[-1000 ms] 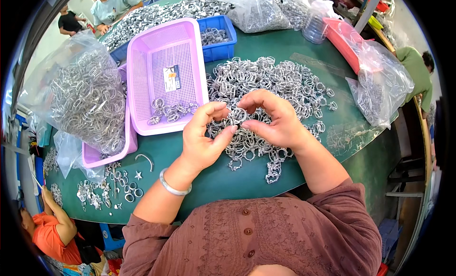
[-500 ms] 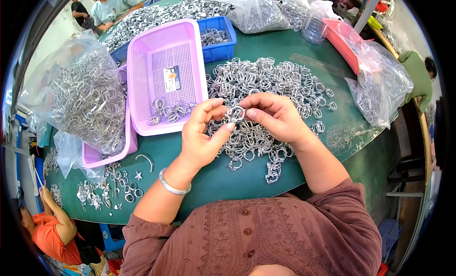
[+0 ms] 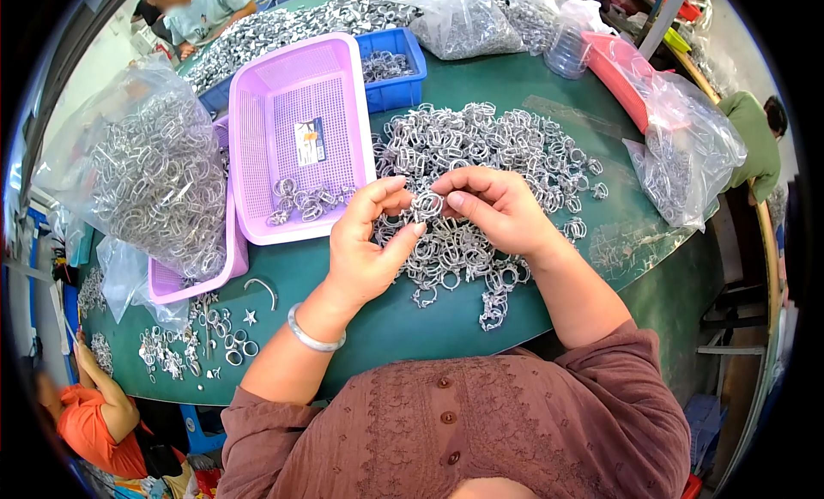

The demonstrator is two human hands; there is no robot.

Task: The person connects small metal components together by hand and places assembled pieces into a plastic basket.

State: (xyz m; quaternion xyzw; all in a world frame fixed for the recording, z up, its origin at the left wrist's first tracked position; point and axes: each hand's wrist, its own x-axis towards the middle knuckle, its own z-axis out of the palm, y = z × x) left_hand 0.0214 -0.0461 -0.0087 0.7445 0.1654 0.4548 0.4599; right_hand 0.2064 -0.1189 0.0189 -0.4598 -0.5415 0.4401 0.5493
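- Far left, a clear bag (image 3: 150, 186) bulging with metal rings slumps over a lilac tray (image 3: 193, 272), and loose rings (image 3: 193, 340) lie scattered on the green tabletop (image 3: 403, 314) just below it.
- Next along, a lilac perforated basket (image 3: 300, 130) sits tilted, with a small cluster of rings gathered at its near end.
- Here's the left hand (image 3: 365, 250), a silver bangle (image 3: 313, 332) on its wrist: thumb and forefinger are pinched on one metal ring (image 3: 427, 205), the other fingers curled loosely beneath.
- That ring is held up just above the big heap of rings (image 3: 481, 156), right between the two hands.
- The right hand (image 3: 502, 211) meets it from the other side, its thumb and forefinger pressed onto the same ring, the remaining fingers folded in.
- Behind the heap, a blue crate (image 3: 395, 70) holds more rings.
- Over to the right, a red tray (image 3: 622, 74) lies near the tabletop's edge, and a second clear bag (image 3: 691, 151) with a smaller load of rings sags beside it.
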